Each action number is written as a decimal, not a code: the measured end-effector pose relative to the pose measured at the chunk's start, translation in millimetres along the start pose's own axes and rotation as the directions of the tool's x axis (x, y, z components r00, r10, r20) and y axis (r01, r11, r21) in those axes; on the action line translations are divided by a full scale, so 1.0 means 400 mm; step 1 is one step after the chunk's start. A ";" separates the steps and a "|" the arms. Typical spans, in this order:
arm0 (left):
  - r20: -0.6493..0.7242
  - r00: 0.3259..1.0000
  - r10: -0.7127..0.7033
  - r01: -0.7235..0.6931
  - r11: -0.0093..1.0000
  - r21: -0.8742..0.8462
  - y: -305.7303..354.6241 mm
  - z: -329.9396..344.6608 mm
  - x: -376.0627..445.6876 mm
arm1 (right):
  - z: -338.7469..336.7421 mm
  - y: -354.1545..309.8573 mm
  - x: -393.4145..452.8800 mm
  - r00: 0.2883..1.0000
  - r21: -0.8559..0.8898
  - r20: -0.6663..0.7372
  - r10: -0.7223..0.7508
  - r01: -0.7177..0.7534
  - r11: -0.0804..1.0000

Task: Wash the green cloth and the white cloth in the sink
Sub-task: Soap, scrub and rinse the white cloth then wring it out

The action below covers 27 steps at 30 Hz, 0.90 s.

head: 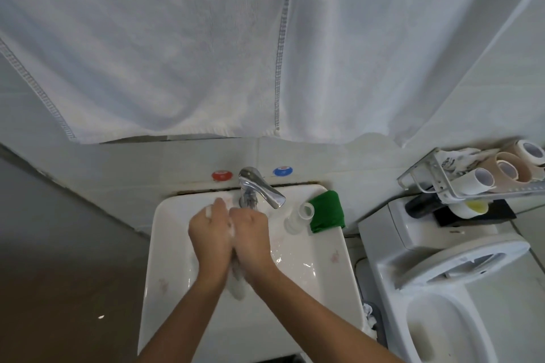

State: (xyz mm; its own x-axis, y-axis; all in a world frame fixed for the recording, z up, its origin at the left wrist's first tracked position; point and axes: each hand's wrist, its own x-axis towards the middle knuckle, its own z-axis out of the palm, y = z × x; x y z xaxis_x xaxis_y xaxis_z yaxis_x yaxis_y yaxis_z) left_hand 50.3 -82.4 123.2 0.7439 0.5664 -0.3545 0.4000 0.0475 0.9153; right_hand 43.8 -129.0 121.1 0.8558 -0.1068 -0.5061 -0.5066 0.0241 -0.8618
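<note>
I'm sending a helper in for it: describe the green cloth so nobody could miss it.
Start at the white ceramic sink under the chrome tap. On its back right corner lies the folded green cloth, beside a small translucent plastic bottle. It is the only bright green thing there.

Most of the white cloth (239, 286) is hidden between the left hand (210, 237) and right hand (250, 234); their grip cannot be made out.
</note>
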 end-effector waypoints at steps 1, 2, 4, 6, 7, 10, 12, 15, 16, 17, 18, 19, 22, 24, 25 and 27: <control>-0.009 1.000 0.001 -0.001 1.000 -0.014 0.009 -0.004 0.020 | 0.002 0.005 -0.018 1.000 -0.023 0.027 -0.009 0.009 1.000; -0.007 1.000 0.006 -0.006 1.000 -0.004 0.007 -0.004 0.025 | -0.003 0.013 -0.017 0.999 -0.038 0.037 -0.013 0.014 0.999; 0.020 1.000 0.020 -0.021 0.998 0.057 -0.017 0.005 -0.012 | -0.009 0.008 0.015 1.000 -0.047 0.010 -0.027 0.028 0.999; 0.027 1.000 0.016 -0.018 0.996 0.086 -0.028 0.010 -0.044 | -0.005 -0.010 0.041 0.999 -0.003 -0.044 0.002 -0.002 1.000; 0.017 1.000 0.022 -0.023 0.996 0.085 -0.023 0.008 -0.034 | 0.003 -0.018 0.028 1.000 -0.008 -0.020 -0.008 0.008 1.000; -0.016 1.000 0.007 -0.006 0.999 0.036 0.002 -0.005 0.029 | 0.008 0.011 -0.002 0.997 -0.188 0.009 -0.071 0.072 0.980; 0.009 1.000 0.025 -0.026 0.996 0.088 -0.004 -0.002 0.004 | -0.004 0.004 0.016 0.995 -0.228 0.006 -0.098 0.096 0.969; 0.050 0.997 0.063 -0.068 0.994 0.089 -0.013 0.011 -0.050 | -0.017 -0.017 0.055 0.994 -0.259 -0.002 -0.108 0.104 0.960; 0.035 0.997 0.067 -0.069 0.994 0.088 -0.009 0.008 -0.034 | -0.010 -0.013 0.050 0.992 -0.306 0.041 -0.123 0.130 0.943; 0.011 0.998 0.056 -0.057 0.994 0.089 -0.002 0.004 -0.007 | 0.002 0.001 0.038 0.991 -0.303 0.055 -0.119 0.130 0.944; -0.008 0.999 0.046 -0.045 0.996 0.077 0.005 -0.001 0.019 | 0.008 0.010 0.023 0.981 -0.342 0.072 -0.180 0.194 0.920; -0.014 0.999 0.041 -0.040 0.997 0.068 0.009 -0.005 0.029 | 0.008 0.012 0.014 0.976 -0.347 0.037 -0.213 0.213 0.913; 0.021 0.998 0.058 -0.059 0.995 0.083 -0.001 0.008 -0.025 | 0.000 -0.016 0.039 0.997 -0.251 0.010 -0.075 0.075 0.965; 0.019 0.999 0.049 -0.050 0.996 0.074 0.006 0.011 -0.044 | 0.001 -0.025 0.043 0.999 -0.304 -0.008 -0.032 0.028 0.952; 0.009 0.999 0.052 -0.052 0.996 0.068 0.013 0.009 -0.027 | 0.003 -0.014 0.032 0.997 -0.381 0.017 -0.077 0.078 0.921; -0.014 0.999 0.049 -0.048 0.997 0.060 0.025 0.001 0.013 | -0.006 0.012 0.014 0.967 -0.552 0.028 -0.253 0.226 0.803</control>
State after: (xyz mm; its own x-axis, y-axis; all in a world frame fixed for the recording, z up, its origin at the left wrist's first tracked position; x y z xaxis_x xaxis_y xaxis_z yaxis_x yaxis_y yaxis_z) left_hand 58.4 -79.3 130.5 0.7551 0.5795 -0.3066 0.3950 -0.0289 0.9182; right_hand 46.0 -131.8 114.0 0.9586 -0.0815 -0.2728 -0.2711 -0.5536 -0.7874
